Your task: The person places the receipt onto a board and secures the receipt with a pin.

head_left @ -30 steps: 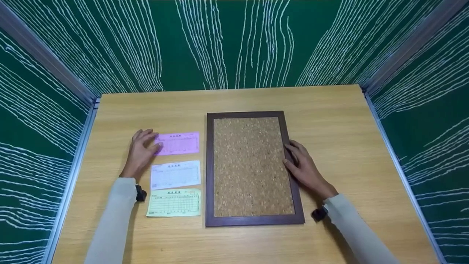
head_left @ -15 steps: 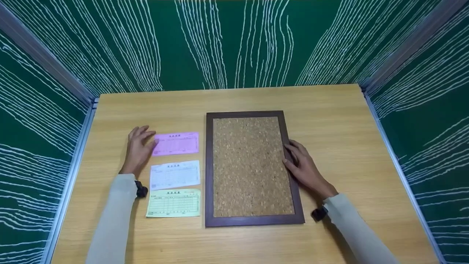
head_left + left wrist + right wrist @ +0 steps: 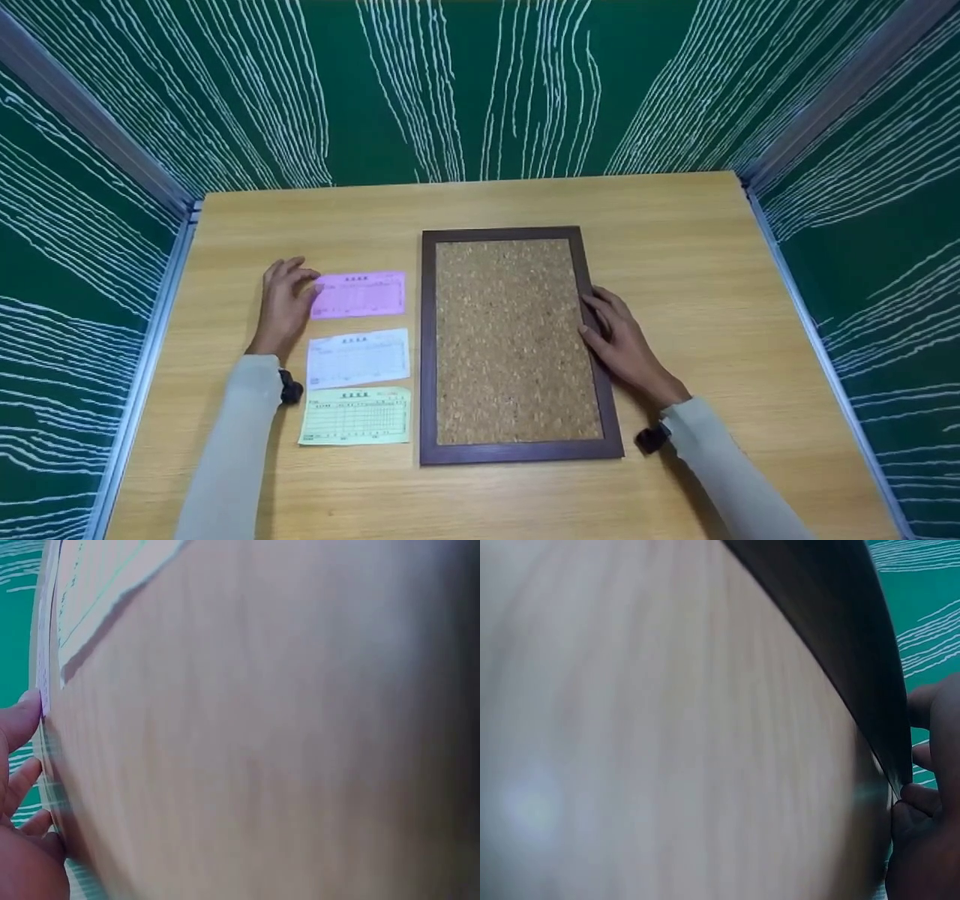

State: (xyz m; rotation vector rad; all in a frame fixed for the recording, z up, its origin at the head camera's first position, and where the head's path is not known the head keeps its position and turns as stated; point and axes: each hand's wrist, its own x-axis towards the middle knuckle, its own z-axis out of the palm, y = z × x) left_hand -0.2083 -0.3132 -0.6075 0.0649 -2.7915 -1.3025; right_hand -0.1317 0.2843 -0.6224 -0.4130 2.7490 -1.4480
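Observation:
In the head view my left hand (image 3: 285,306) pinches the left edge of a pink printed slip (image 3: 361,294) between thumb and forefinger. The slip lies flat, and the other fingers reach past its upper left corner. A pale lilac slip (image 3: 358,358) lies below it, and a green slip (image 3: 355,417) is lowest. My right hand (image 3: 624,341) grips the right side of a dark-framed cork board (image 3: 517,341), thumb on the frame. The left wrist view has my thumb (image 3: 21,718) at a slip's edge; in the right wrist view, fingers (image 3: 921,797) meet the dark frame.
All of it lies on a light wooden table (image 3: 480,502). Green panels (image 3: 480,90) with white wavy lines stand behind and at both sides, joined by metal posts (image 3: 847,97). Dark wrist cameras (image 3: 290,386) sit on both grey sleeves (image 3: 232,442).
My left hand has shifted slightly up and left, thumb and forefinger drawing closer at the pink slip's edge. The pink slip has slid a little left. My right hand and the cork board stay put.

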